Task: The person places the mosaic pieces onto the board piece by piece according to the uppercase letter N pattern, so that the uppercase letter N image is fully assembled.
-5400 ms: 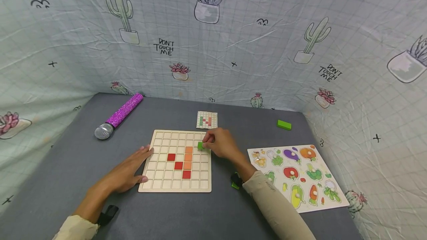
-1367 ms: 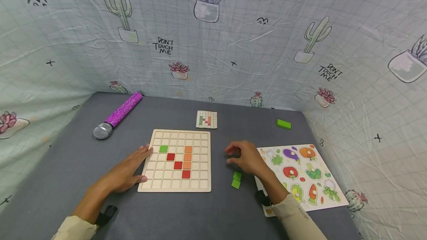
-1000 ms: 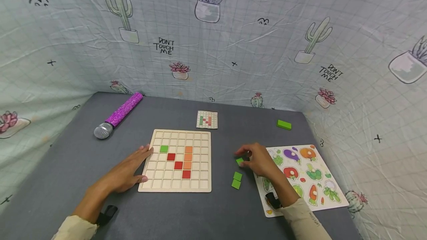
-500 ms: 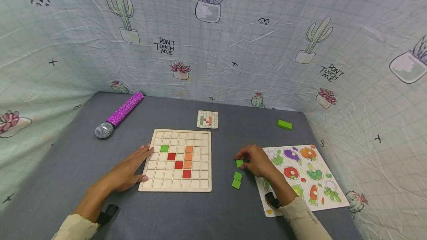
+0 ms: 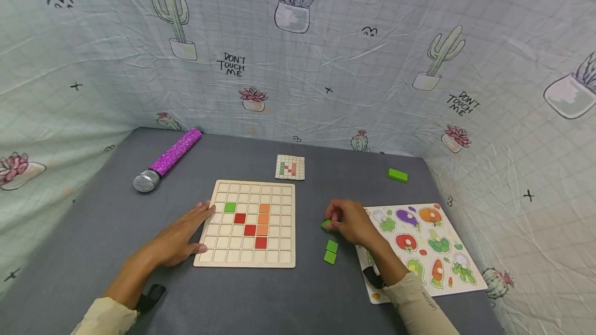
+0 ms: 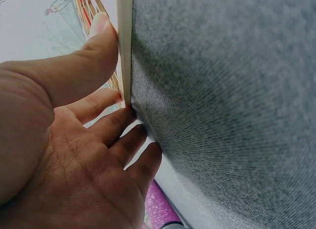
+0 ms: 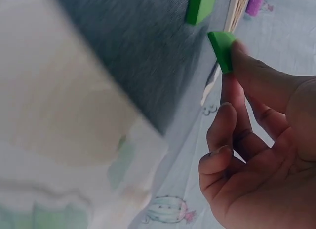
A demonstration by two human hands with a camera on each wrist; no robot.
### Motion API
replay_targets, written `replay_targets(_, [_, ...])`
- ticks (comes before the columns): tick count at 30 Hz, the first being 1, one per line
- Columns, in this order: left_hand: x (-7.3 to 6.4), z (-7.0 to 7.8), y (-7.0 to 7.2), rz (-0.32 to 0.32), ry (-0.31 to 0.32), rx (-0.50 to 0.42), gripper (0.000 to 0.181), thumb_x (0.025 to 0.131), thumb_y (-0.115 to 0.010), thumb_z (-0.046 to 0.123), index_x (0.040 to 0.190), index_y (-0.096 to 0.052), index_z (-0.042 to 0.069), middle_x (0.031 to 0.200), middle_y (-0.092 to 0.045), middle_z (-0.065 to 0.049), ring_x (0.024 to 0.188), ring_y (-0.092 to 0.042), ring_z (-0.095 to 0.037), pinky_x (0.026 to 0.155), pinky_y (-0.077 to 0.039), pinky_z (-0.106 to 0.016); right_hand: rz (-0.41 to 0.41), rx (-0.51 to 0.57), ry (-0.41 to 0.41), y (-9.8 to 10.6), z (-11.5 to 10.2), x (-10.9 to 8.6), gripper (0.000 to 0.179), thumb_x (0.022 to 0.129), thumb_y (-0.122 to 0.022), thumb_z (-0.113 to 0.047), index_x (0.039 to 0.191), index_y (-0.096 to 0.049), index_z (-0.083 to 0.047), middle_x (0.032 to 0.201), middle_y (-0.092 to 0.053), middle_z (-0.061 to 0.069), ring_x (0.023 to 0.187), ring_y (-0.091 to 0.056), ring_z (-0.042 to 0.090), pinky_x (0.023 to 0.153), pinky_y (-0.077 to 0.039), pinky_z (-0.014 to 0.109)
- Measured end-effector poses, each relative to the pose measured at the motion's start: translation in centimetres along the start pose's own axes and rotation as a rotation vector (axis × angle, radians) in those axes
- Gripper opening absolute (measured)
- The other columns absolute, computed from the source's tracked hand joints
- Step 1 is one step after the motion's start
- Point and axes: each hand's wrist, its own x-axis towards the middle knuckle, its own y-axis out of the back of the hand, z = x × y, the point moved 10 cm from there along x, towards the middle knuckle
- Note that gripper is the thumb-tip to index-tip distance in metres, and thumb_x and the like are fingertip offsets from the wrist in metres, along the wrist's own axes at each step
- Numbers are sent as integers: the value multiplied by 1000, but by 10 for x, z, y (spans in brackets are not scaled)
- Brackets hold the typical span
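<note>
My right hand [image 5: 354,224] pinches a small green square tile [image 5: 326,225] between thumb and finger; the right wrist view shows this tile [image 7: 223,50] tilted and off the table. Two more green tiles [image 5: 330,252] lie just in front of that hand. A wooden grid board [image 5: 280,255] lies to the left of them. It carries one green tile [image 5: 230,207], three red tiles [image 5: 249,230] on a diagonal and a column of three orange tiles [image 5: 263,218]. My left hand [image 5: 179,239] rests at the board's left edge, fingers extended, thumb on the near corner area.
A small pattern card [image 5: 289,167] lies behind the board. At the back left is a glittery purple microphone [image 5: 169,162]. A green block [image 5: 397,175] sits at the back right, behind a vegetable puzzle board [image 5: 421,234] lying partly under the right forearm.
A green tile went onto the board's left side. My right hand moved back right, took another green tile from the table and now shifts slightly left with it. The left hand stayed put.
</note>
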Motion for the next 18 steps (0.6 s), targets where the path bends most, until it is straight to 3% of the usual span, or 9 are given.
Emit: replay_targets(18, [1,0,1,-4,-10,-8,87,91,-83,17,163,-36,1,173,-28,-27,159,-26,-53,123,-28,-70,58,67,5,-25,-58,19,17,85,-91,-18,81,-75,-23,72,-69,-12,63,-56,6,59,-44,24])
